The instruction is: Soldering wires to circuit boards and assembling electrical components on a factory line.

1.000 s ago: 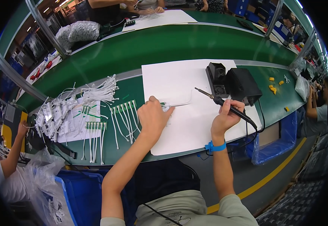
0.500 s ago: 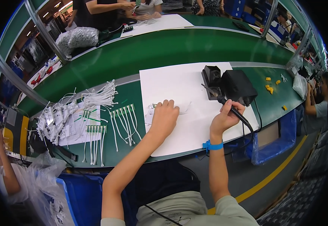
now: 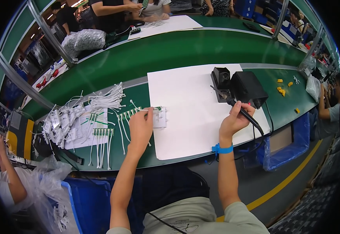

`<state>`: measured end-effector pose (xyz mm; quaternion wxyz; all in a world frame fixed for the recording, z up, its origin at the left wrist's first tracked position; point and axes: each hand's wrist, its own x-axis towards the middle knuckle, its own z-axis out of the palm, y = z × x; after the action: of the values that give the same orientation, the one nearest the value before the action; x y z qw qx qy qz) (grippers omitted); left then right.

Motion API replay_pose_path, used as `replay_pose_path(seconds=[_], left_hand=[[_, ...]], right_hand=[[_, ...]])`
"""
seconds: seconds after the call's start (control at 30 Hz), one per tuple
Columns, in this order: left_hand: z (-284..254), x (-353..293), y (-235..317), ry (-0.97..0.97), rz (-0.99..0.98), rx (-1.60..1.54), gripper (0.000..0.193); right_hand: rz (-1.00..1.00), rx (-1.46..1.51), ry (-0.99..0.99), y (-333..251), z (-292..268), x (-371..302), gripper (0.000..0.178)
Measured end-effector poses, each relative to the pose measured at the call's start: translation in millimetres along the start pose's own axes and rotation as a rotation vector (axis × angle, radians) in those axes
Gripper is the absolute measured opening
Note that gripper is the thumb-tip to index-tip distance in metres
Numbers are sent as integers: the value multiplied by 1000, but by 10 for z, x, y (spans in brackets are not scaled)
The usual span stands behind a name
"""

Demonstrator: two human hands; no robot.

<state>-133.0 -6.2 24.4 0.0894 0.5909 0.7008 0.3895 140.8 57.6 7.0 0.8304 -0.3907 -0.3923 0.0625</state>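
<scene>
White card in one flat sheet (image 3: 193,128) on the green bench (image 3: 271,117). Over the right half of the sheet, one black soldering iron (image 3: 231,101), long axis slanting, metal tip toward the sheet's far left and cord end toward its near right. Around the handle, the right hand (image 3: 234,120), fingers curled tightly with no gap. At the left edge of the sheet, one white part (image 3: 160,121) with a green strip (image 3: 157,109) along its far side, running roughly left to right. At that same edge, the left hand (image 3: 141,126), thumb and fingers nearly meeting; impossible to tell a grip on part or cable from mere touch. At the far right of the sheet, one black stand (image 3: 221,80) and one black box (image 3: 250,89). Left of the sheet, at least two rows of green boards (image 3: 103,132) with white cables (image 3: 108,154), one cable bundle (image 3: 107,97) and one heap of white pieces (image 3: 61,125), too tangled to count. Right of the sheet, at least four yellow pieces (image 3: 280,91).
</scene>
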Motion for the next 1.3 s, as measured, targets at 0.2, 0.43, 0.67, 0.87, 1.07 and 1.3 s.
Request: replay_pose_path(seconds=[0.2,0.43,0.67,0.87,1.07,1.3], left_hand=[[136,-176,-127,54,-51,-215,16],[154,-314,-65,151,119,-112,13],[107,-361,-98,12,216,45,32],[149,-397,-28,-40,176,7,18],[200,-451,36,-119,251,7,50],[272,-473,125,-45,189,-20,56]], right_hand=[[2,17,-21,1,8,-11,18],[18,16,-86,14,31,-28,18],[-18,74,-241,-77,142,-99,17],[143,102,-592,-428,338,-305,14],[79,29,-741,-657,580,-453,17],[341,34,-748,-550,648,-516,19]])
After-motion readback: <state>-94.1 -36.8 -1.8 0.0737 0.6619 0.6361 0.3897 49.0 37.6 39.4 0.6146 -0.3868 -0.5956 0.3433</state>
